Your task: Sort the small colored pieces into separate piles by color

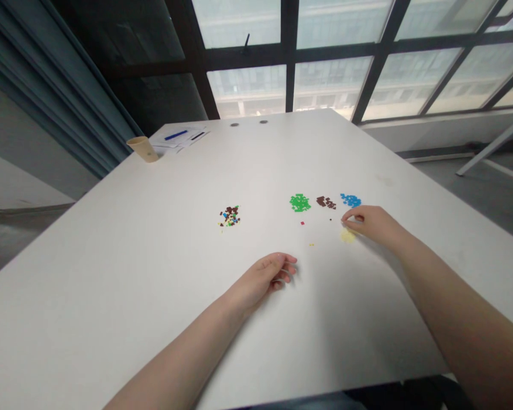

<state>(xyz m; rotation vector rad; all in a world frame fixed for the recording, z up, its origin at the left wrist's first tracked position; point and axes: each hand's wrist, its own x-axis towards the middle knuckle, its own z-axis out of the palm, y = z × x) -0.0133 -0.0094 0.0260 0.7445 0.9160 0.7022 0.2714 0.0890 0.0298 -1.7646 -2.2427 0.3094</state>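
Note:
My right hand (365, 222) is pinched, thumb against forefinger, just above a pile of pale yellow pieces (348, 236); whatever is between the fingertips is too small to make out. My left hand (269, 272) rests on the table with loosely curled fingers apart and nothing in them. Beyond my right hand lie small flat pieces sorted by colour: a green pile (300, 203), a brown pile (326, 202) and a blue pile (351, 200). Farther left is a mixed pile (229, 216) of brown, green, blue and yellow pieces. A red piece (302, 223) lies alone.
The white table (154, 273) stretches to the windows. At its far left stand a tilted-looking paper cup (143, 149) and papers with a blue pen (176, 135). A tiny dark piece (330, 220) and some orange-yellow bits (312, 245) lie between the hands.

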